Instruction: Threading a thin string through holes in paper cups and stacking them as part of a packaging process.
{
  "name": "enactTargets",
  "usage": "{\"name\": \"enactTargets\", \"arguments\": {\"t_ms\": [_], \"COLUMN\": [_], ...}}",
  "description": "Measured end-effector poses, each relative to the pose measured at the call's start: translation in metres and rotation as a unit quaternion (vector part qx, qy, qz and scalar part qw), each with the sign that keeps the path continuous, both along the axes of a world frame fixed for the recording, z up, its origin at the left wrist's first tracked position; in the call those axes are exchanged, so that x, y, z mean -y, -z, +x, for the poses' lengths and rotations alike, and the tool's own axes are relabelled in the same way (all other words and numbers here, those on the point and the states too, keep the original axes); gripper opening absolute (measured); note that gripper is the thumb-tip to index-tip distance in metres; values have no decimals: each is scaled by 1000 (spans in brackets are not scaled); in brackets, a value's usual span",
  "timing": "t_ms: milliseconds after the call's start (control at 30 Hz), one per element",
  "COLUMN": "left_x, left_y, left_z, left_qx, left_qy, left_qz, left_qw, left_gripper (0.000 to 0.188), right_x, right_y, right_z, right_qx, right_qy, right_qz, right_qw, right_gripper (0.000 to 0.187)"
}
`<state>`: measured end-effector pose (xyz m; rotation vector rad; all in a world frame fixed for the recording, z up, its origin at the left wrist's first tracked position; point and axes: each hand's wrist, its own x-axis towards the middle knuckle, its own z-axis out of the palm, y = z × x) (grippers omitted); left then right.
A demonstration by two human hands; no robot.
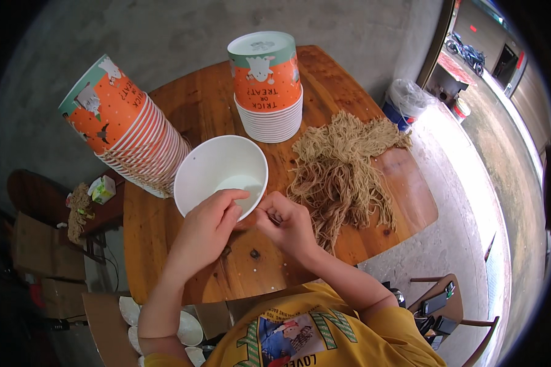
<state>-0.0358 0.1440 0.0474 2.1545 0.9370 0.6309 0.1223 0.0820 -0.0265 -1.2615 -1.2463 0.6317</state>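
A white paper bucket (pixel 201 168) lies tilted on the wooden table, its mouth facing me. My left hand (pixel 209 229) grips its near rim, fingers reaching inside and thumb close to the edge. Just outside the rim on the right, my right hand (pixel 286 225) is closed in a pinch; whatever sits between its fingertips is hidden or too small to name. A loose heap of tan twine strands (pixel 349 171) spreads across the table beside my right hand.
Nested orange and green paper buckets form a leaning stack (pixel 116 104) at left and an upright, upside-down stack (pixel 267 79) behind. The wooden table (pixel 251 275) ends near my body. A cardboard box (pixel 101 315) holds white buckets; a chair (pixel 438 300) carries phones; a lined bin (pixel 405 101) stands far right.
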Motion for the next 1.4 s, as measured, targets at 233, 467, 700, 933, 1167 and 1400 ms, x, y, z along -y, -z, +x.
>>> {"name": "enactTargets", "arguments": {"t_ms": [233,467,700,933,1167,1400], "left_x": [-43,-29,-24,-31,-39,-39], "left_y": [-4,-10,-14,-7,-3,-7], "left_z": [6,9,15,11,13,18], "left_qx": [-81,-53,33,96,81,76], "left_qy": [120,64,58,97,79,51], "left_qz": [-189,-74,-26,-300,-347,-343], "left_qw": [971,994,997,944,931,935], "left_gripper": [14,11,7,42,35,12], "right_x": [-3,2,-16,-21,-21,-16], "right_y": [1,-15,-24,-24,-37,-79], "right_z": [-1,13,22,19,25,53], "right_qx": [-2,-4,82,-205,-213,-150], "right_qy": [-10,-11,-43,-141,-169,-249], "right_qz": [15,-14,46,-80,-93,-141], "right_qw": [1000,1000,995,965,958,946], "right_gripper": [8,7,12,12,13,14]}}
